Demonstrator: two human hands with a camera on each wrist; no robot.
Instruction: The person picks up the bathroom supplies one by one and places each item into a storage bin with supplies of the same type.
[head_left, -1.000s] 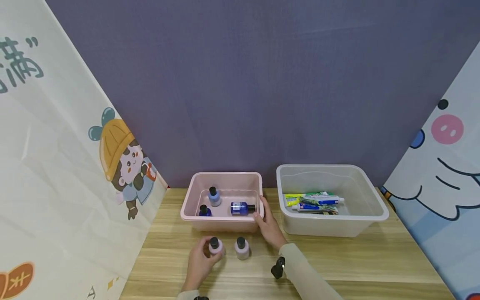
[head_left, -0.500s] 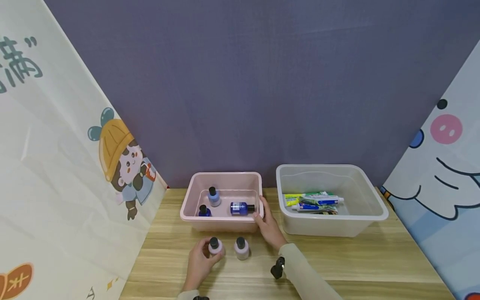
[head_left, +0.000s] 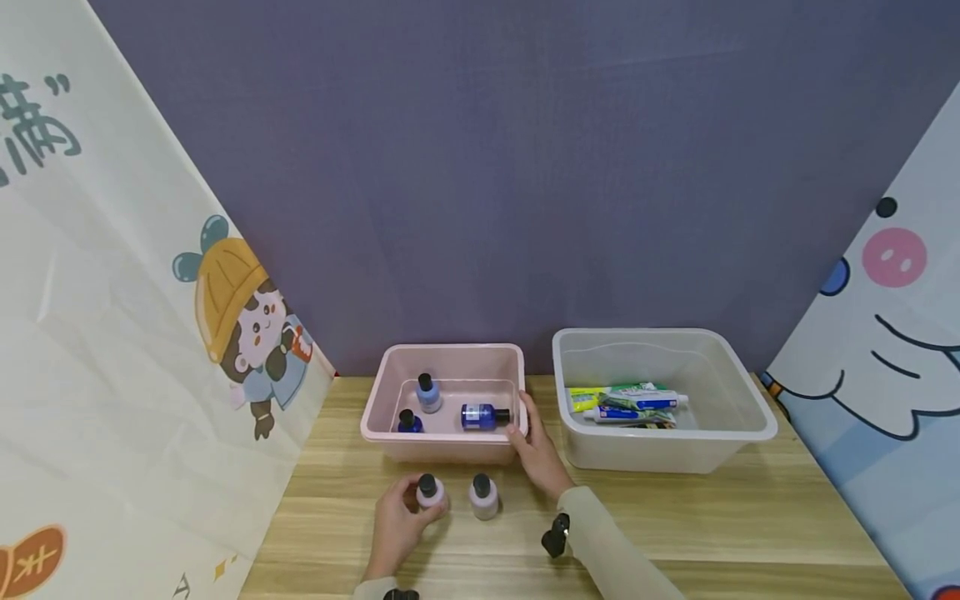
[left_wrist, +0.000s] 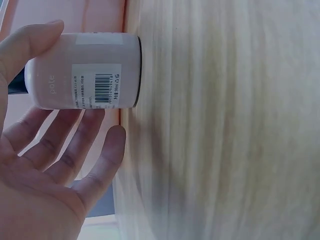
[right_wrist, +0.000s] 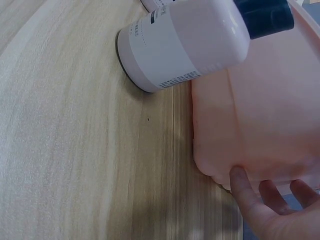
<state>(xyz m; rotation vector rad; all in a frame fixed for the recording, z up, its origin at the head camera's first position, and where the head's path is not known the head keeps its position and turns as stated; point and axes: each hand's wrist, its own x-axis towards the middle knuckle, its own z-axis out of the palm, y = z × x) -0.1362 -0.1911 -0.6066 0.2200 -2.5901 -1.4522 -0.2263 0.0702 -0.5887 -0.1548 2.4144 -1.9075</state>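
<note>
My left hand holds a pale pink bottle with a black cap, thumb and fingers on opposite sides. The left wrist view shows its barcode label. A similar pale pink bottle stands upright just to the right, untouched. My right hand grips the right front corner of the pink bin. Inside that bin, a light blue bottle and a dark blue bottle stand upright. Another dark blue bottle lies on its side.
A larger whitish bin to the right holds several toothpaste tubes. Both bins stand on a wooden table, before a grey-blue back panel. Printed white panels flank the table.
Almost nothing moves. The left hand and its pale pink bottle shift very slightly; the right hand stays at the bin's corner.
</note>
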